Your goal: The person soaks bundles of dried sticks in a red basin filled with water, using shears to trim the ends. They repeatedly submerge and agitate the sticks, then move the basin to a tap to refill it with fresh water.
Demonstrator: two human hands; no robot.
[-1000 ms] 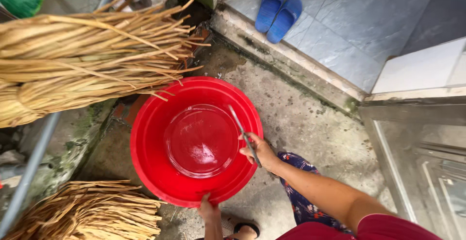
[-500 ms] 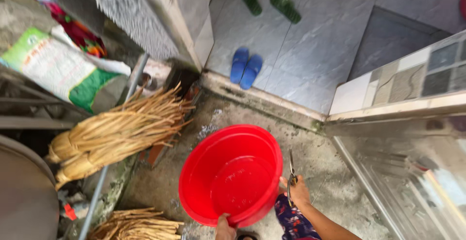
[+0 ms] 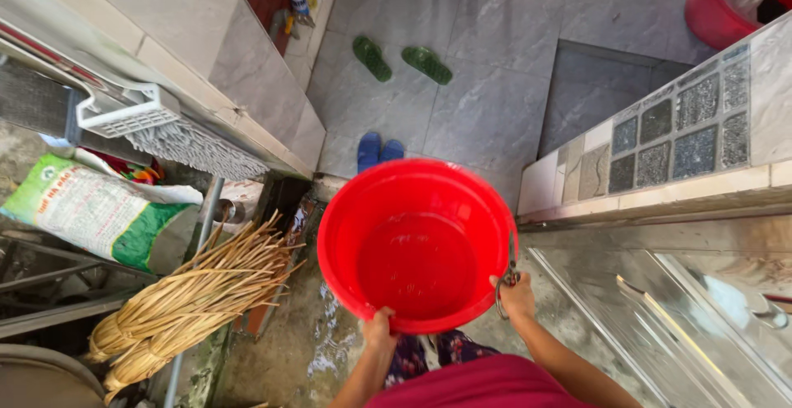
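Straw bundle (image 3: 186, 305) left of basin (image 3: 417, 247)

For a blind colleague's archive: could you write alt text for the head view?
Two hands hold a red plastic basin at its near rim, left hand, right hand also gripping scissors. Bundled straw stalks lie left; blue slippers sit beyond.

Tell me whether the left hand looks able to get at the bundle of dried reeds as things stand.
Probably not right away: the left hand is gripping the near rim of the red basin, and the bundle of dried reeds lies lower down, apart to the left, with nothing between.
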